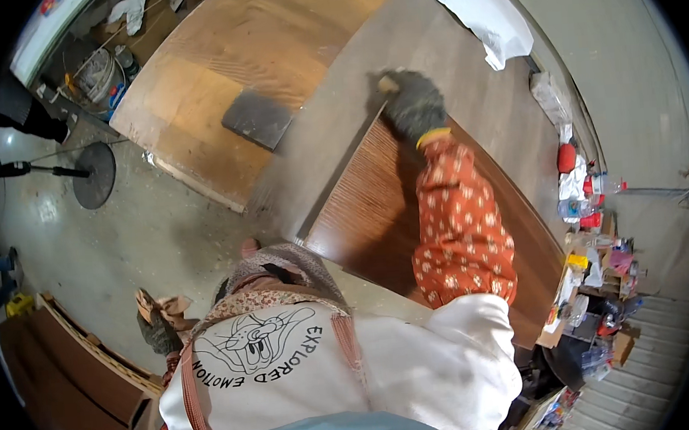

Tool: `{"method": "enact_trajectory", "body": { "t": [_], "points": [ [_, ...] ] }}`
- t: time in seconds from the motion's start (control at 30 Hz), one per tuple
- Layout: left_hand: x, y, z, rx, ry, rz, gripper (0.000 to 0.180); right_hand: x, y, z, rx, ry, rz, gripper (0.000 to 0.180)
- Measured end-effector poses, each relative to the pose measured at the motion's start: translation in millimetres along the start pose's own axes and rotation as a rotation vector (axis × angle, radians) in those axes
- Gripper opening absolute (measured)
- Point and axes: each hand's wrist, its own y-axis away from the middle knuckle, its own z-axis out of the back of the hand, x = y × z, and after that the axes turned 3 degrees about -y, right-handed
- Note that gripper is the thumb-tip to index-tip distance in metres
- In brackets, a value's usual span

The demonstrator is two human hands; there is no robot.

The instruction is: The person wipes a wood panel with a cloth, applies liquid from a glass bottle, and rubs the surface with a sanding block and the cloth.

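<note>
Right hand (414, 105) in dark glove presses a small tan block (387, 83) gripped against reddish-brown grained wooden panel (368, 205); left hand (159, 330) clutches crumpled brown rag (163, 307).

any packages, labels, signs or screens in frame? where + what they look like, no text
Printed emblem: on the white garment front at bottom centre, black line drawing ringed by black lettering.
Clear plastic bag: right edge of the brown panel, crumpled.
Small packages and bottles: cluttered at far right, red, white and yellow, too small to tell apart.
Bucket: top left, round, pale, with a blue patch.
No screens or signs.
</note>
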Motion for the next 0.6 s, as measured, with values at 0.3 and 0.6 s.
{"method": "enact_trajectory", "body": {
  "t": [0.3,0.6],
  "points": [
    [-294,12,-122,0.418,0.173,-1.095,0.040,129,174,21,0.173,-0.210,0.305,0.021],
    [-375,156,-249,1.354,-0.276,-2.310,0.024,97,377,47,-0.506,-0.183,-0.709,0.036]
  ]
}}
